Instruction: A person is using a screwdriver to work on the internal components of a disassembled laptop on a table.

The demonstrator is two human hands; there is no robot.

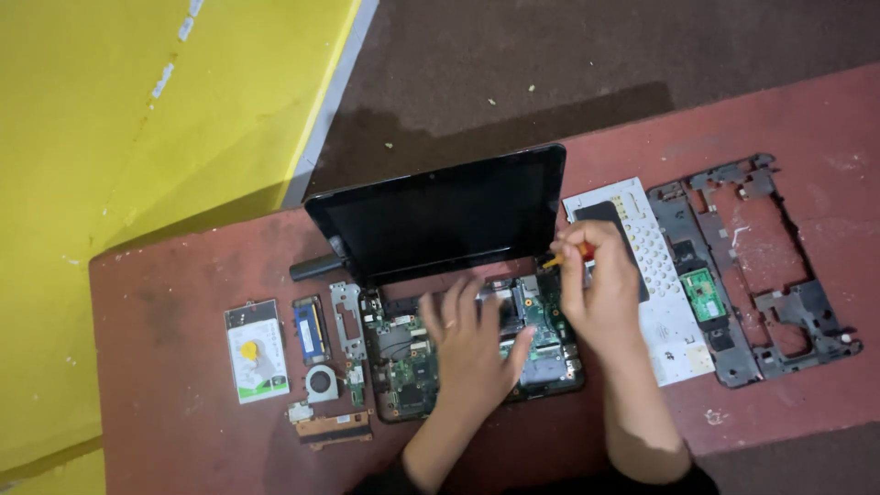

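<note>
The right hand (600,293) pinches a small screwdriver (568,257) with a red and yellow handle, its tip angled down-left at the back right corner of the opened laptop (440,275). The left hand (469,339) lies flat and empty, fingers spread, on the bare green motherboard (403,353). Removed parts lie either side on the red surface (165,385): a hard drive (257,350), a small fan (322,382), a black frame (761,266).

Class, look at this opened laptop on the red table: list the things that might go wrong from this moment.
1. The right hand holds a screwdriver over the bare motherboard; a slip might scratch it.
2. The left hand lies flat on the board, so pressure may strain components.
3. The memory module, small fan and hard drive lie loose on the table and might be knocked off.
</note>
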